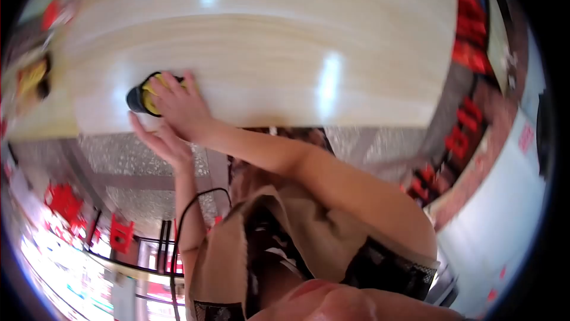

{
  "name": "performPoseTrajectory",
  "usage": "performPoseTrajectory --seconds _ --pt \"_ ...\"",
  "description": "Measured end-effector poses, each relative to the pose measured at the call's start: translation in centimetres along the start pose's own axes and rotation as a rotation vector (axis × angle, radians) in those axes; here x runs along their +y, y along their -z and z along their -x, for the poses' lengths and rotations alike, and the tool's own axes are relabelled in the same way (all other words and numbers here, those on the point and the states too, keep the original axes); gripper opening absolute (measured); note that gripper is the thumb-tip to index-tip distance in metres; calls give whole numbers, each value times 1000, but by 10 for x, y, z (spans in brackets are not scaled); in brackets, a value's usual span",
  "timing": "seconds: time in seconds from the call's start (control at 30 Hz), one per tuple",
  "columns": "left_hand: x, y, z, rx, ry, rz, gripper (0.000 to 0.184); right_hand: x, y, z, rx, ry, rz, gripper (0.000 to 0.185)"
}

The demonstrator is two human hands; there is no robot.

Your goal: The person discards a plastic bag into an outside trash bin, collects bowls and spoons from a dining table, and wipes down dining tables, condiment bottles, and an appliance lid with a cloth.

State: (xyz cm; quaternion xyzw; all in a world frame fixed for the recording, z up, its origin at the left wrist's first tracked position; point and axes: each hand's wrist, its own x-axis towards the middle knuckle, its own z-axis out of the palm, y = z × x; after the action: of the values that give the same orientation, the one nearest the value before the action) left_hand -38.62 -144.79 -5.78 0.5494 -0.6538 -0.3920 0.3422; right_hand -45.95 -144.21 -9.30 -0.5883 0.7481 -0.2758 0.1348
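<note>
"The tan garment (314,209) sat nearest; what lay beyond?"
"The right hand (183,102) covered a black-and-yellow object (140,99) on the counter (267,72), grip unclear; the left hand (168,145) hung open just beside"

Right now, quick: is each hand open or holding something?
Left hand: open, holding nothing visible.
Right hand: laid on the yellow-and-black object; whether it grips is unclear.
</note>
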Motion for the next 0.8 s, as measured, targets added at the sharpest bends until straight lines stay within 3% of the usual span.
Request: performPoseTrajectory --seconds 0.1,0.13,0.23,0.3,0.33,0.37,0.4,0.43,0.47,0.53,0.6,0.63,0.67,0.73,0.77,0.8 --pt "-11 -25 -11 -93 -332 -376 62 104 112 103 -133 -255 54 44" --pt "-15 -37 -17 -111 -371 -414 62 152 113 165 196 -306 74 45" --pt "-7 -74 -43 -144 -570 -528 59 272 220 298 179 -629 613 44" --pt "-1 -90 -79 -136 -674 -575 57 348 265 377 644 -956 222 41" --pt "-5 -92 -102 -115 -715 -635 56 367 296 398 600 -1099 391 38" --pt "-4 -99 -120 -123 -727 -637 56 389 324 422 616 -1001 564 31" --pt "-7 -103 -142 -61 -660 -699 56 413 336 446 654 -1210 635 24" --pt "-10 -109 -162 -1 -592 -757 56 429 331 452 771 -1313 797 21" --pt "-12 -117 -179 -13 -601 -757 56 415 331 430 799 -1337 647 23" --pt "-19 -129 -202 85 -290 -838 57 360 304 342 816 -1416 326 29" --pt "-7 -143 -191 85 -274 -851 57 301 255 253 488 -1482 347 39" --pt "-2 -148 -187 97 -258 -860 57 265 232 208 320 -1253 387 46" --pt "-2 -146 -190 88 -265 -865 57 246 194 184 295 -957 555 51" --pt "-7 -142 -195 61 -257 -817 55 215 170 102 221 -931 -211 49" --pt "-5 -142 -194 64 -260 -817 55 206 166 73 68 -800 -338 48" --pt "-5 -140 -192 65 -278 -832 55 193 126 69 201 -384 287 45"
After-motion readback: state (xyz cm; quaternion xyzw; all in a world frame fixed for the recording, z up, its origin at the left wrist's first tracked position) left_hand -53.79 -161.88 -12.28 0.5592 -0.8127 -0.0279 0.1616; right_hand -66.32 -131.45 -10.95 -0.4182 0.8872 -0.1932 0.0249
